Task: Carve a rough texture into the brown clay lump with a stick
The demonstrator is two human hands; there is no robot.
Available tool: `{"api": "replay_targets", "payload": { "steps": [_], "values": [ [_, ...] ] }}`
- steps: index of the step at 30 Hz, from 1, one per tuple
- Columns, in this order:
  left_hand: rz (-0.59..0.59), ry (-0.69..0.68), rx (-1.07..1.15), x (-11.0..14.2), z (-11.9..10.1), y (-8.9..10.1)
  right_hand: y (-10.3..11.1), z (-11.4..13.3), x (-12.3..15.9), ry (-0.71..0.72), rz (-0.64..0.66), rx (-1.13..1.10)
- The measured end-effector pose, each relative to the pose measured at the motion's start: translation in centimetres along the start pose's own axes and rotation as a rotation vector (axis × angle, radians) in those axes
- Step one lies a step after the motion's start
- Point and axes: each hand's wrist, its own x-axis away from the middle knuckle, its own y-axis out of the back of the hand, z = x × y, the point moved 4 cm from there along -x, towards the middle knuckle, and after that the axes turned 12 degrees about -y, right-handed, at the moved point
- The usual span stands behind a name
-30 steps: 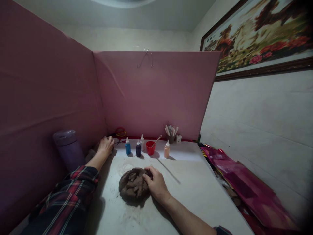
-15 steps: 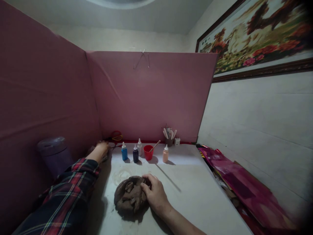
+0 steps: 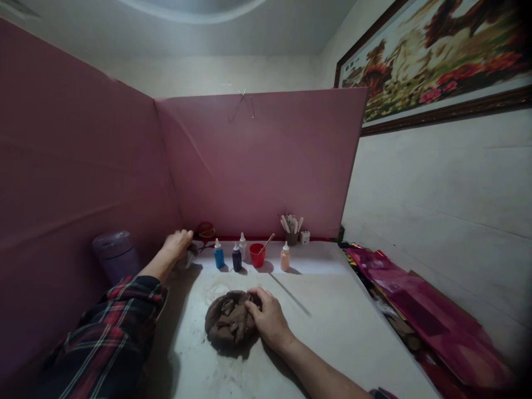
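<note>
A lump of dark brown clay [image 3: 230,321] with a torn, folded top lies on the white table. My right hand [image 3: 268,318] grips its right edge, thumb on top and fingers around the far side. My left hand [image 3: 178,244] is stretched out to the table's far left corner, just above a crumpled clear plastic bag [image 3: 189,259] with something dark in it. Its fingers are curled together, and whatever they hold is hidden. Red-and-yellow-handled scissors [image 3: 205,230] lie just beyond that hand.
Behind the clay stand a blue paint bottle [image 3: 219,256], a dark bottle [image 3: 236,259], a whitish bottle [image 3: 243,248], a red cup [image 3: 257,256] with a stick and a peach bottle [image 3: 285,259]. A tool pot [image 3: 291,238] is farther back. A purple lidded container [image 3: 118,257] stands left.
My left hand has come up a little from the plastic bag and shows more plainly. My right hand stays on the clay. The view has shifted slightly.
</note>
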Motion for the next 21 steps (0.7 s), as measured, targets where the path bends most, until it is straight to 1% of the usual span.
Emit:
{"api": "replay_targets", "payload": {
  "steps": [4, 6, 8, 9, 10, 11, 13, 18, 21],
  "values": [
    [-0.141, 0.051, -0.069, 0.3, -0.7, 1.3, 0.1, 0.1, 0.0, 0.004, -0.007, -0.003],
    [-0.197, 0.034, -0.104, 0.8, -1.5, 1.1, 0.1, 0.0, 0.0, 0.006, -0.013, -0.001],
    [-0.227, 0.006, -0.133, 1.4, -2.5, 0.4, 0.1, 0.0, -0.1, 0.006, -0.013, 0.005],
    [-0.200, 0.015, -0.120, 1.7, -3.0, -0.3, 0.0, -0.1, -0.1, 0.006, -0.011, 0.008],
    [-0.148, 0.054, -0.080, 2.0, -3.3, -1.0, 0.0, -0.1, -0.1, 0.007, -0.008, 0.009],
    [-0.095, 0.129, -0.034, 2.3, -3.4, -1.7, 0.0, -0.1, -0.1, 0.008, -0.007, 0.010],
    [-0.046, 0.201, -0.003, 2.7, -3.5, -2.3, 0.0, 0.0, -0.1, 0.008, -0.011, 0.013],
    [0.048, 0.208, 0.054, 2.4, -3.3, -1.7, 0.1, 0.1, -0.1, 0.013, -0.022, 0.024],
    [0.062, 0.229, 0.055, 2.8, -4.3, -1.5, 0.1, 0.0, 0.0, 0.011, -0.018, 0.033]
  ]
}}
